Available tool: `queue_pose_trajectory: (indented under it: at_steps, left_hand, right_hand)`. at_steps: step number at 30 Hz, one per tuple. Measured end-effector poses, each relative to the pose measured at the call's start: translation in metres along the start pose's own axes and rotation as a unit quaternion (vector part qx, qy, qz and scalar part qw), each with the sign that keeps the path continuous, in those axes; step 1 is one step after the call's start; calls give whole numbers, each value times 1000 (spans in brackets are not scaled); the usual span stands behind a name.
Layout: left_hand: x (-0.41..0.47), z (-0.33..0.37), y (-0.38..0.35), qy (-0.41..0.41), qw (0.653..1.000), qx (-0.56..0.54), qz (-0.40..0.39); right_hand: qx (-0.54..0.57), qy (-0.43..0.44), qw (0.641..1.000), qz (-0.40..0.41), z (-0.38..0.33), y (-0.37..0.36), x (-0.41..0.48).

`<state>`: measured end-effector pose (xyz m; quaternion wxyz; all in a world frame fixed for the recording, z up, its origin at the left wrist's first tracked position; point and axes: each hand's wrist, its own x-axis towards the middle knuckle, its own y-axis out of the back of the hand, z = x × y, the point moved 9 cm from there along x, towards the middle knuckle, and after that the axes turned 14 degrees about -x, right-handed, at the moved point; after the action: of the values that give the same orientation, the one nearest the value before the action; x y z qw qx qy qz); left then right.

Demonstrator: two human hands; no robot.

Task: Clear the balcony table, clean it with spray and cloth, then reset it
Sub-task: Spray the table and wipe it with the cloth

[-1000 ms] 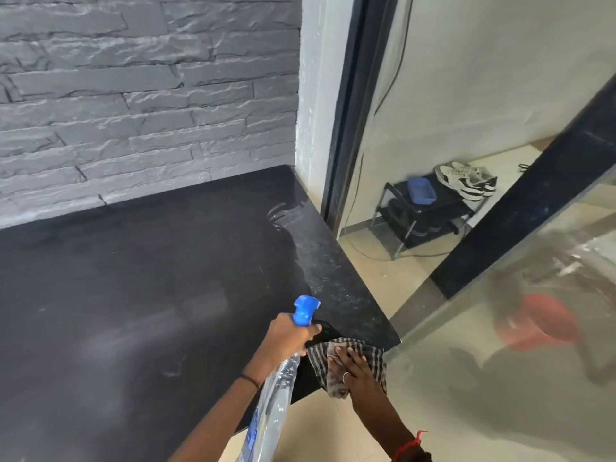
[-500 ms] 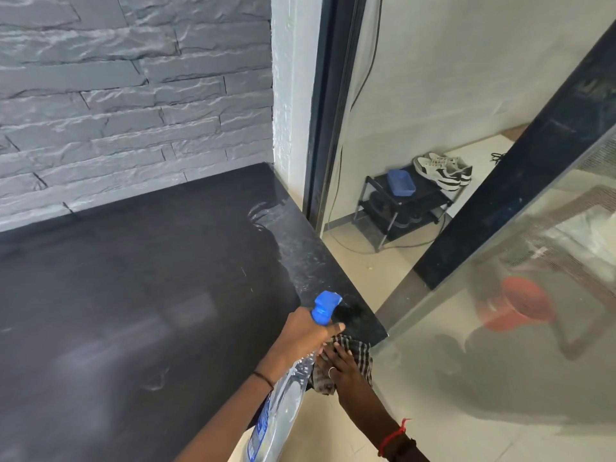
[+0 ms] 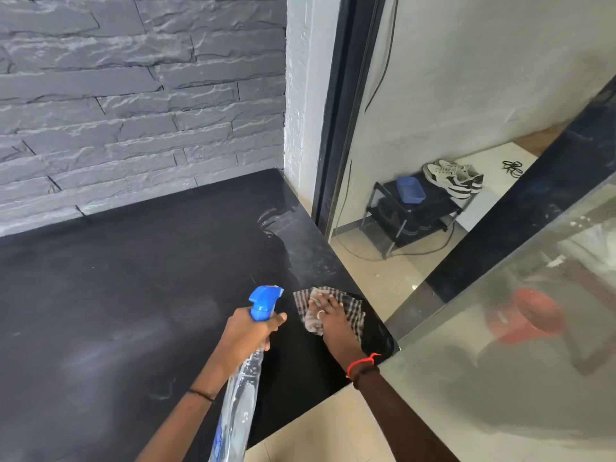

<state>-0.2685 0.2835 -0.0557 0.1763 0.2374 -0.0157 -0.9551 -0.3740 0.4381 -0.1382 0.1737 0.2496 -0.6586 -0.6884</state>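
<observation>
**Wiping down the corner of our balcony tabletop**

Our checked cloth (image 3: 354,311) is lying flat on the black tabletop (image 3: 133,295), right by its near right corner. Our right hand (image 3: 328,316) is pressing down on it with the fingers laid out straight. Just to the left, our left hand (image 3: 248,335) is wrapped round the neck of the clear spray bottle (image 3: 241,395), blue nozzle aimed away from us. A grey stone wall (image 3: 133,95) runs along the back. Past the edge there's a small black shoe rack (image 3: 400,228) with sneakers (image 3: 453,178) on top.

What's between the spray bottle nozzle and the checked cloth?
Only a narrow strip of bare black table, per the head view; nothing sits between the spray bottle nozzle and the checked cloth.
</observation>
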Motion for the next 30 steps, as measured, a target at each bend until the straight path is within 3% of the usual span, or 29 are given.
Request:
queue_pose_trajectory:
  at_steps: [4,5,9,13,15,18,22,26,28,30]
  left_hand:
    - [18,3,8,1,1000,-21,4]
    - [21,4,8,-2,1000,-26,2]
    - [35,11,12,-18,999,-49,-5]
    - [43,14,22,-24,999,-47,-1]
    - [44,13,27,-24,999,-48,-2]
    - [46,12,32,-23,999,-49,-1]
    - [51,6,34,-18,998,-53,4]
    - [63,1,28,-1,999,-53,10]
    - [71,0,22,7,999,-51,17]
    - [79,2,16,14,999,-46,21]
  right_hand:
    - [1,117,993,21,-40,-20,-37]
    - [21,139,990,-19,-43,-21,-51]
    - [-14,98,995,25,10,-24,-105]
    - [-16,-26,996,78,77,17,-88]
    - [-6,21,996,81,78,31,-56]
    - [31,2,998,46,74,28,-6]
    - [53,23,998,33,15,18,29]
    - [-13,113,992,59,-35,-3,16]
    - [-104,155,982,2,-43,-14,-7]
    - [-174,187,967,0,-37,-18,-28]
